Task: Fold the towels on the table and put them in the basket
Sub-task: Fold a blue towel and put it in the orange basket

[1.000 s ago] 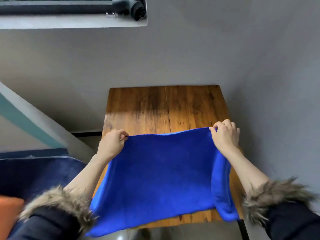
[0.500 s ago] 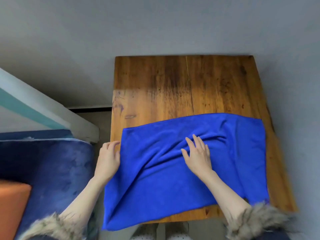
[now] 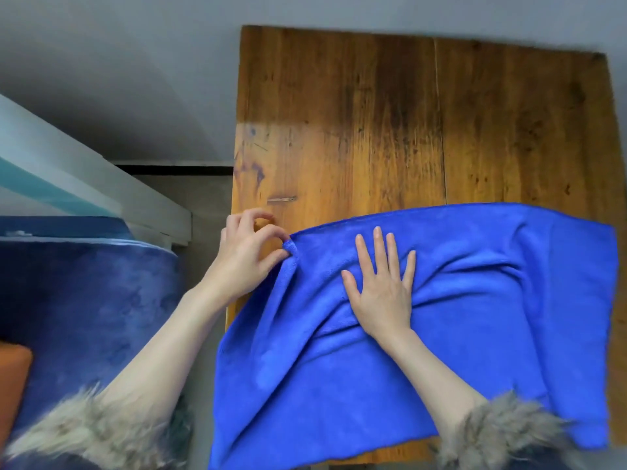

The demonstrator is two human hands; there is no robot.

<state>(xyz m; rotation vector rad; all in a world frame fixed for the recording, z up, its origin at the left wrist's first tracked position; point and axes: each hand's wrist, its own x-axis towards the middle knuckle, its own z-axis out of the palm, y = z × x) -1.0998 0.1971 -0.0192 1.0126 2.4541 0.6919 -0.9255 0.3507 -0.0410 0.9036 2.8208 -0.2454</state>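
Observation:
A blue towel (image 3: 492, 300) lies wrinkled across the near half of the wooden table (image 3: 373, 113), its near left part hanging over the table's front edge. My left hand (image 3: 244, 256) pinches the towel's far left corner between thumb and forefinger at the table's left edge. My right hand (image 3: 383, 286) lies flat on the towel's middle, fingers spread and straight, pressing the cloth down. Creases run out from under the right palm. No basket is in view.
A dark blue upholstered seat (image 3: 84, 300) stands left of the table, with an orange cushion (image 3: 12, 378) at the lower left edge. A white and teal ledge (image 3: 84, 184) runs diagonally behind it. Grey wall lies beyond the table's far edge.
Both hands laid the lifted towel down on the table. My right hand went flat onto its middle, and my left hand came to pinch the far left corner.

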